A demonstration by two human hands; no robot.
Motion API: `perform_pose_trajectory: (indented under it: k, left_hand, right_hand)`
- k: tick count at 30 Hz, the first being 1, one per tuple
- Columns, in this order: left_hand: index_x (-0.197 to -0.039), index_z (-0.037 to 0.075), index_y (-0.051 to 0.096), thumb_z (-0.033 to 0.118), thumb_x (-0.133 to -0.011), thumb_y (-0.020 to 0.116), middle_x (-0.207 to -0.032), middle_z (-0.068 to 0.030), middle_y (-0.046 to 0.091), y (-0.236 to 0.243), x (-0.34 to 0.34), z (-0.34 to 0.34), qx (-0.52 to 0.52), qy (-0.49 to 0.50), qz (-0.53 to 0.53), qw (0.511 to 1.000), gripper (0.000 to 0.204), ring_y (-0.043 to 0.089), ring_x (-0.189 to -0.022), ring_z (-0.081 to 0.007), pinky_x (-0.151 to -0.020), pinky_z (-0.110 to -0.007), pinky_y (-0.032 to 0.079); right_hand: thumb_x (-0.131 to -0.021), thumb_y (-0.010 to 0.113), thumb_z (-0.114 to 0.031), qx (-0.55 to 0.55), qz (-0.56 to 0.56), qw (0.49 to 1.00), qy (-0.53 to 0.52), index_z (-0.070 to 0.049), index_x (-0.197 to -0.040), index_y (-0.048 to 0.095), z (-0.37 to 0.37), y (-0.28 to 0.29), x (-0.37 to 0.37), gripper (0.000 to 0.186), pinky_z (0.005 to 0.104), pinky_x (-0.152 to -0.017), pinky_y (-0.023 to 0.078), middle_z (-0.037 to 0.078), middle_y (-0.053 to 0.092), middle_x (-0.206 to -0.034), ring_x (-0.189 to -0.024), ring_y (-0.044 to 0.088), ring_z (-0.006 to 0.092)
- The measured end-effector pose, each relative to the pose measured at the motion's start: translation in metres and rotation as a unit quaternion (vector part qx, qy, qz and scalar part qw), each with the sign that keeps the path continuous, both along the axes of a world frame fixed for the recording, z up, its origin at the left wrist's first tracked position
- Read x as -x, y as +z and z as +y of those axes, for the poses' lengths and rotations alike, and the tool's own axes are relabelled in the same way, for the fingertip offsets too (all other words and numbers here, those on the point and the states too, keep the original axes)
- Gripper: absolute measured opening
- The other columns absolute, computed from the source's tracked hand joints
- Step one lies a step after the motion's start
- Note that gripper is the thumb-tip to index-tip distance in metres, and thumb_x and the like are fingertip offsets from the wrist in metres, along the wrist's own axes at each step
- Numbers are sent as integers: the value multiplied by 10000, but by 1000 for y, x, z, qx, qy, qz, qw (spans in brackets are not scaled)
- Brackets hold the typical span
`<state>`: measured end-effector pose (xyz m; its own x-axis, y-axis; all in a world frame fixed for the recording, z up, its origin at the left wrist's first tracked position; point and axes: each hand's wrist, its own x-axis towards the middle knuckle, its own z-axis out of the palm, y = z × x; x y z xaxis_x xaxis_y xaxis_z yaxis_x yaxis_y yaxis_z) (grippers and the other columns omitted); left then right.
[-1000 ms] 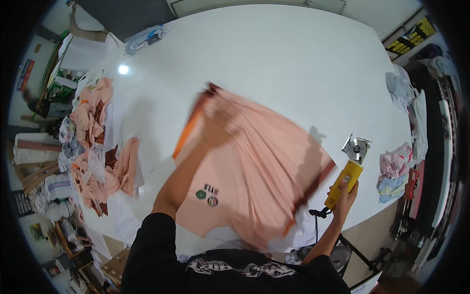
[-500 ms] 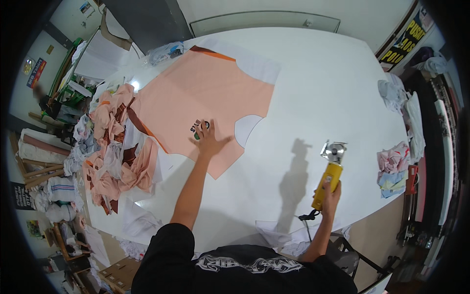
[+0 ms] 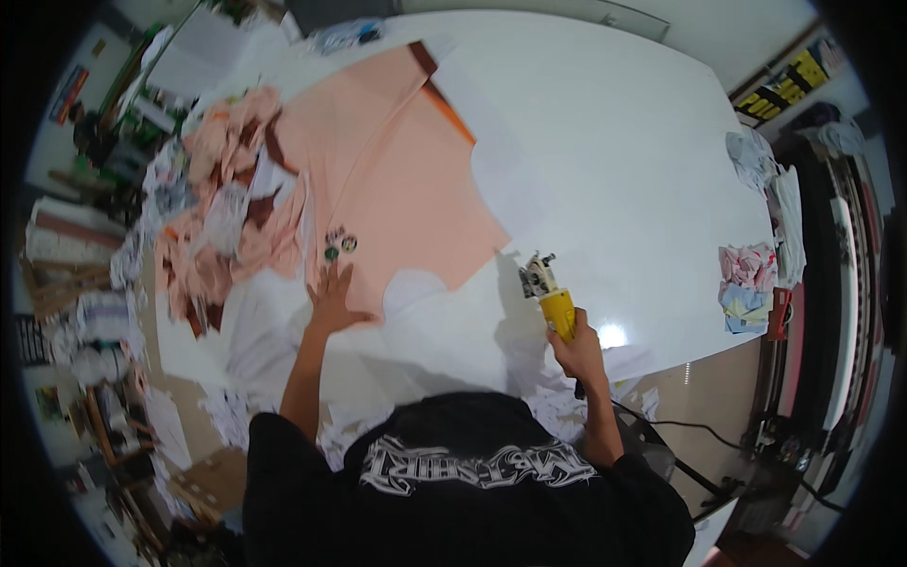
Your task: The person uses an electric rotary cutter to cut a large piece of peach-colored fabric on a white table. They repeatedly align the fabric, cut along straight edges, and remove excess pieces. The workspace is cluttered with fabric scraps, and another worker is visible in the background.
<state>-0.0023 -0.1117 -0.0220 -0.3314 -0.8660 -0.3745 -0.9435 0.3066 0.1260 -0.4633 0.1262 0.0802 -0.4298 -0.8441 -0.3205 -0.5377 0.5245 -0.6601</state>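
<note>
A peach fabric shirt panel (image 3: pixel 406 198) with orange and brown edges lies spread on the white table (image 3: pixel 605 142), with a white layer showing beneath it. My left hand (image 3: pixel 332 300) rests flat with fingers spread on its near left part, just below a small dark print (image 3: pixel 341 244). In my right hand (image 3: pixel 578 352) is a yellow electric rotary fabric cutter (image 3: pixel 558 314), gripped by its body. Its metal head tilts up and left, a short way right of the panel's pointed corner. The lower end of the cutter is hidden by my hand.
Crumpled peach and brown scraps (image 3: pixel 231 227) heap along the table's left side. Folded pink and blue cloths (image 3: pixel 746 288) sit at the right edge. The cutter's black cord (image 3: pixel 680 424) trails rightward below the table. A plastic bag (image 3: pixel 348 36) lies at the far edge.
The peach panel has turned and shifted, with a fold now across it. My left hand has moved left and nearer. My right hand has brought the cutter leftward, closer to the panel.
</note>
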Motion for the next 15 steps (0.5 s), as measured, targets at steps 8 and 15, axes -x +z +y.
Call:
perform_pose_trajectory:
  k: [8, 15]
  left_hand:
    - [-1682, 271, 176, 794, -570, 832, -1762, -126, 18, 3, -18, 23, 10, 35, 61, 997, 1393, -67, -1607, -416, -1146, -818, 33]
    - [-1654, 215, 297, 761, -760, 725, -1753, -153, 72, 6, -30, 35, 60, 24, 103, 993, 1131, -13, -1612, -401, -1168, -785, -17]
  right_hand:
    - [-926, 682, -299, -73, 31, 988, 130, -19, -1218, 460, 25, 7, -93, 461, 575, -811, 543, 312, 683, -1048, -944, 675, 524]
    - [-928, 665, -280, -65, 62, 991, 95, 12, -1162, 450, 11, -17, -134, 432, 577, -825, 540, 356, 657, -1063, -979, 661, 536]
